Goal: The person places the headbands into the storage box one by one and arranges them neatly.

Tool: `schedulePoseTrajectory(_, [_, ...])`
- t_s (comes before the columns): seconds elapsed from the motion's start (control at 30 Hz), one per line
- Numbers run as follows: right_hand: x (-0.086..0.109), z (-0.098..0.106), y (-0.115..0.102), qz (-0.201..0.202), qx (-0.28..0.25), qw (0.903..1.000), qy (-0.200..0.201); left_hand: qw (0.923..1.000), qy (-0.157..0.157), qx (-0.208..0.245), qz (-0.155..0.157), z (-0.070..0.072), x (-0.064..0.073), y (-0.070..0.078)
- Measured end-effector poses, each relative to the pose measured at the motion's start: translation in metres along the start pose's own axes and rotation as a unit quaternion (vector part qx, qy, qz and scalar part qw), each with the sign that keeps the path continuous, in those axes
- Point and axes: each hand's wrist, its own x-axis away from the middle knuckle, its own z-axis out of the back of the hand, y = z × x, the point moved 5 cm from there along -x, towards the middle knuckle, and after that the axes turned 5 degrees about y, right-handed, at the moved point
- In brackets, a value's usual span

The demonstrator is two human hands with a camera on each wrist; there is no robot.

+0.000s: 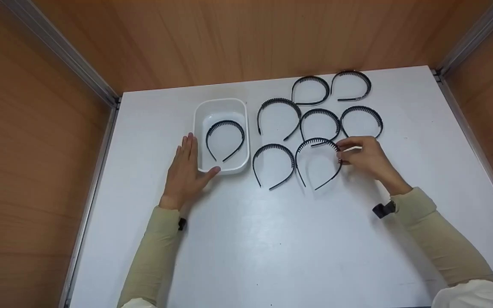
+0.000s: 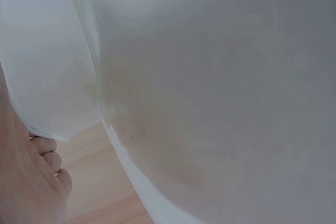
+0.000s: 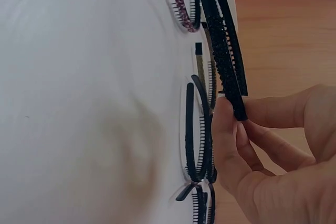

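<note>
Eight headbands (image 1: 226,122) in all: one inside the single white tray (image 1: 220,103), seven outside it. Of those seven, two lie closest to the far edge of the one tabletop (image 1: 246,256), three form the next row toward the near edge, one lies before that row, and one is in the right grip (image 1: 363,156). With the left grip (image 1: 183,173), two grips; two olive sleeves (image 1: 150,252).
</note>
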Motion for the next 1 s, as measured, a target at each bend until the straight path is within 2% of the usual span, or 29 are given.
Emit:
schedulePoseTrajectory(0.33, [-0.007,0.010,-0.017,0.022,-0.011,0.9994,0.024,0.9999,0.010,0.008,-0.006,0.005,0.000,0.003])
schedulePoseTrajectory(0.57, [-0.014,0.015,-0.026,0.035,-0.035,0.9982,0.034,1.0000,0.004,0.007,0.001,0.004,-0.001,0.002])
schedulePoseTrajectory(1.0, [-0.019,0.006,-0.037,0.044,-0.046,0.9973,0.037,1.0000,0.003,0.004,0.000,0.001,0.000,0.000])
